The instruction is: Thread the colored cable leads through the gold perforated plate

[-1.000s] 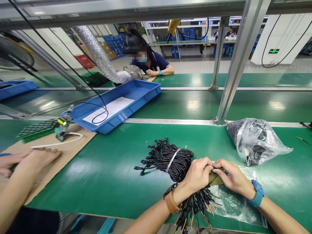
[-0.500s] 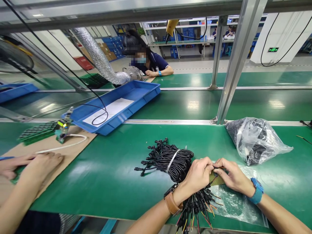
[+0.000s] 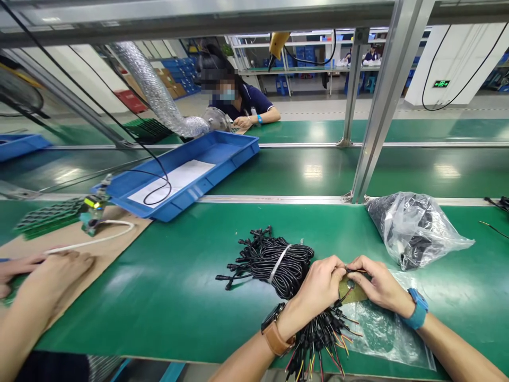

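Note:
My left hand (image 3: 320, 289) and my right hand (image 3: 379, 286) meet over a small olive-green board (image 3: 352, 293), fingertips pinching a thin black wire (image 3: 352, 271) at its top edge. A coiled bundle of black cables (image 3: 274, 260), tied with a white strap, lies just left of my left hand. Under my wrists a fan of black leads with coloured wire ends (image 3: 318, 339) spreads toward the table edge. A flat clear plastic bag (image 3: 384, 337) lies beneath my right forearm.
A crumpled plastic bag of black parts (image 3: 413, 228) sits at the right. A blue tray (image 3: 186, 175) with a white sheet rests on the conveyor behind. At the left a co-worker's hands (image 3: 47, 270) rest on brown cardboard (image 3: 99, 241). Another person sits across the line.
My hands stay on the board and wire with only slight finger shifts. The co-worker's hands at the left have slid a little along the cardboard.

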Available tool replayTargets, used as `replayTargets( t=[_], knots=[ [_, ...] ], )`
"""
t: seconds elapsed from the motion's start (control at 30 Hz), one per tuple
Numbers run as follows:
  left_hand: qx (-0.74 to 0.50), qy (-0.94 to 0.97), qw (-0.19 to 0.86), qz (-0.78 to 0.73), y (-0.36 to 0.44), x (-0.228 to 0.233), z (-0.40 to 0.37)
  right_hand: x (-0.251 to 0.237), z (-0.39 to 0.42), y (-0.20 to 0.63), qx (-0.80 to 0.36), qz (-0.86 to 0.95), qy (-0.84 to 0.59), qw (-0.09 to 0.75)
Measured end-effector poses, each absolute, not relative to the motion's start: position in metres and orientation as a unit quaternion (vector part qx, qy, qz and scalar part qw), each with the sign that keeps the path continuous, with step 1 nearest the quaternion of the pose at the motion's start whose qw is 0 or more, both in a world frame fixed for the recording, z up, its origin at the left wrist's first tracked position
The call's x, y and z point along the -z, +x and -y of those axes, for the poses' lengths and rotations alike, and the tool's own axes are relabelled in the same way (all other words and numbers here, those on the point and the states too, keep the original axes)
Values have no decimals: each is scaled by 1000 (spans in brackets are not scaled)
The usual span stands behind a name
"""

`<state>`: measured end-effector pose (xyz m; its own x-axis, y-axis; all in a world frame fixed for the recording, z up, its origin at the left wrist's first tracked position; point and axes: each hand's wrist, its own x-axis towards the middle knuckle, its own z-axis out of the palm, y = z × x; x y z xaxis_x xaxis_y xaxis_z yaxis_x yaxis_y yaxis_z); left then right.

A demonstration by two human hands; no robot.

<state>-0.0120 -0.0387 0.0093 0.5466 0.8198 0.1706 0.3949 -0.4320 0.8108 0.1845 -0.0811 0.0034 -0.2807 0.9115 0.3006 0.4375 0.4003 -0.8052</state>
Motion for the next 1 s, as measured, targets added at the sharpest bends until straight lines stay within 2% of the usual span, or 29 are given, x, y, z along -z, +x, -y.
replayTargets(
  t=[1.0],
  knots=[
    [-261,765,425,-408,-12,-4,38,6,80,177,-344,721,-453,395]
  ],
)
